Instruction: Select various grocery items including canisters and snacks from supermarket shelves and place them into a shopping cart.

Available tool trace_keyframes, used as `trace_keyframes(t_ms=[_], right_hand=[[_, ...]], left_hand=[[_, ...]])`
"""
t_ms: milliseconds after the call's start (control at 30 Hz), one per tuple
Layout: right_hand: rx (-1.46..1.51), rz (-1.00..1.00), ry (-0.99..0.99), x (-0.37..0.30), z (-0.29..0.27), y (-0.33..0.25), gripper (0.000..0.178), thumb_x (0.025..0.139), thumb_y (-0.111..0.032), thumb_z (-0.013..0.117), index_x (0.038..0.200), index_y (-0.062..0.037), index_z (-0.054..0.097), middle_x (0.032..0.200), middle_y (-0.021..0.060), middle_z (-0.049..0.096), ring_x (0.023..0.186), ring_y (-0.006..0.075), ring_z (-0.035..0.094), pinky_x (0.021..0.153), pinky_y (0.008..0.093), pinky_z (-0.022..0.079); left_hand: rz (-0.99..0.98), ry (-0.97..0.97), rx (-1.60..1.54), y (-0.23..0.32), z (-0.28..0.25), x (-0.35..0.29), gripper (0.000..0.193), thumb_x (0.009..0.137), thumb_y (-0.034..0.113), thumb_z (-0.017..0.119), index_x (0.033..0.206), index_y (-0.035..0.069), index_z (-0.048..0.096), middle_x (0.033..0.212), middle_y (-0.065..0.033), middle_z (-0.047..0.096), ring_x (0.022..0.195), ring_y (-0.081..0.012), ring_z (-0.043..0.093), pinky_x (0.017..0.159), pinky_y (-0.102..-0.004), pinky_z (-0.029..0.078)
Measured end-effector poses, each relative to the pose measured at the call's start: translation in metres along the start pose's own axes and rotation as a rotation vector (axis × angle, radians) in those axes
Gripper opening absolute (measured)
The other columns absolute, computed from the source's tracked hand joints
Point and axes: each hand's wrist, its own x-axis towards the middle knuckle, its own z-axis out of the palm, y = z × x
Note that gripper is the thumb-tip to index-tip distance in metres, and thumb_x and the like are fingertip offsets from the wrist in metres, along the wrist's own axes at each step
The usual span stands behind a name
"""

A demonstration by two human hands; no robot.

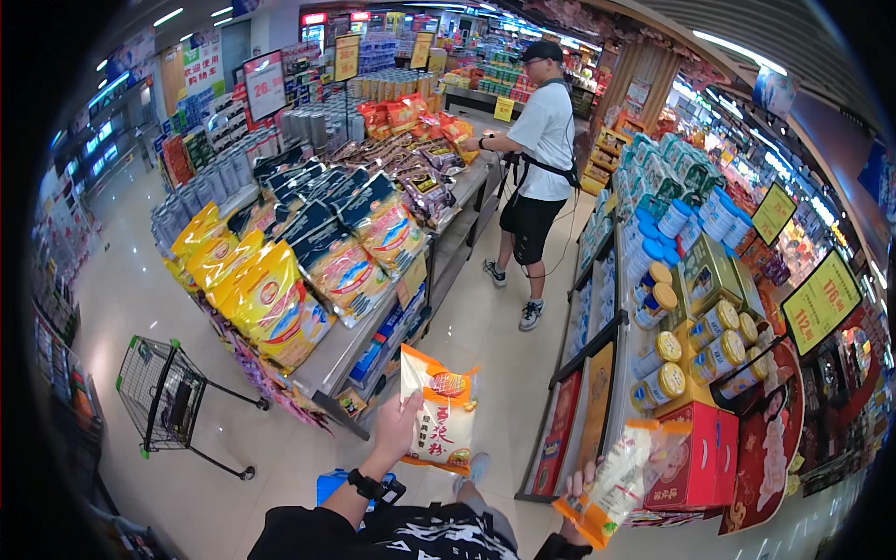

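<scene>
In front of me, my left hand [397, 431] grips the left edge of an orange-and-cream food pouch [439, 415], its printed front facing me and a dark watch on the wrist. Lower right, my right hand [579, 483] holds a second orange-and-white food pouch [621, 476], which is tilted, with a shiny crimped top. Part of that hand is hidden by its pouch. The two pouches are apart. Nearest the right pouch stands a red gift box [693, 457] at the end of the right-hand display.
On the left, a display table [329, 381] bears yellow bags [271, 303] and dark-topped bags [350, 252]. A shopping cart [168, 397] stands at lower left. Up the aisle, a person [546, 140] in a white shirt reaches toward the bags. Cans [719, 355] fill the right display.
</scene>
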Motion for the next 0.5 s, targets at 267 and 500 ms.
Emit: trace_keyframes(t_ms=[267, 500], right_hand=[[-0.132, 0.116, 0.321, 0.182, -0.021, -0.025, 0.043, 0.097, -0.036, 0.06, 0.125, -0.0054, 0.054, 0.091, 0.0094, 0.058, 0.075, 0.021, 0.055, 0.065, 0.033, 0.048], [-0.184, 0.412, 0.452, 0.329, -0.051, 0.006, 0.039, 0.096, -0.042, 0.056, 0.116, -0.0093, 0.062, 0.093, 0.0101, 0.065, 0.077, 0.0247, 0.06, 0.064, 0.0373, 0.051]], left_hand=[[0.158, -0.065, 0.46, 0.06, 0.102, 0.07, 0.039, 0.099, 0.038, 0.06, 0.087, 0.003, 0.07, 0.07, -0.0239, 0.064, 0.069, -0.0445, 0.064, 0.059, -0.0489, 0.048], [-0.046, 0.495, -0.347, 0.046, 0.146, 0.171, 0.028, 0.105, 0.027, 0.052, 0.089, 0.005, 0.057, 0.083, -0.0006, 0.058, 0.076, -0.0091, 0.054, 0.071, -0.0277, 0.047]])
